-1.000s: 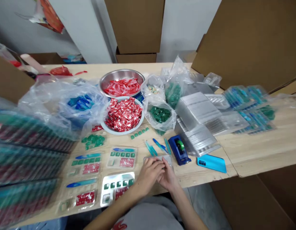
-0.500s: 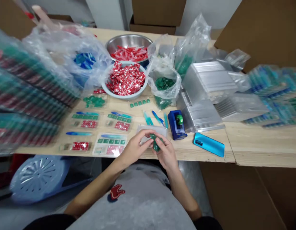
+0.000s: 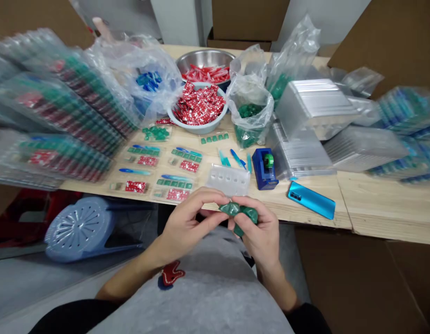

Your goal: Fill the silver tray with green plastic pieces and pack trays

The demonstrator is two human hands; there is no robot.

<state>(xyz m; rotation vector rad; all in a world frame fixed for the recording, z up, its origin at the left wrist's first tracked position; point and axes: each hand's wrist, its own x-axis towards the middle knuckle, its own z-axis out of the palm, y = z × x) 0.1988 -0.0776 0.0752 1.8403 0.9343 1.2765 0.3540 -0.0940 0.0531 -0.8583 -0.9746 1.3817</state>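
At the table's front edge my left hand (image 3: 196,220) and my right hand (image 3: 258,227) meet. Between them are glossy green packets (image 3: 248,214). The left thumb and fingers pinch one end, while the right fingers wrap round the rest; how the pieces join is hidden. Just beyond the hands lies a clear plastic tray (image 3: 228,180) with small hollows. Left of it, other clear trays (image 3: 175,189) hold a blue tool, a row of green squares and a red patterned packet. A row of green squares (image 3: 215,138) lies farther back.
A bowl of red packets (image 3: 201,104), a metal bowl of red pieces (image 3: 206,58) and a bag of green pieces (image 3: 250,111) stand behind. To the right are a blue tape dispenser (image 3: 265,169), stacked clear trays (image 3: 302,153) and a phone (image 3: 311,199). Filled trays (image 3: 68,111) stand at left.
Both hands have come nearer to me, and more of the green packets shows between them. The clear tray behind is now more exposed. The whole view has shifted, with more of the left side visible.
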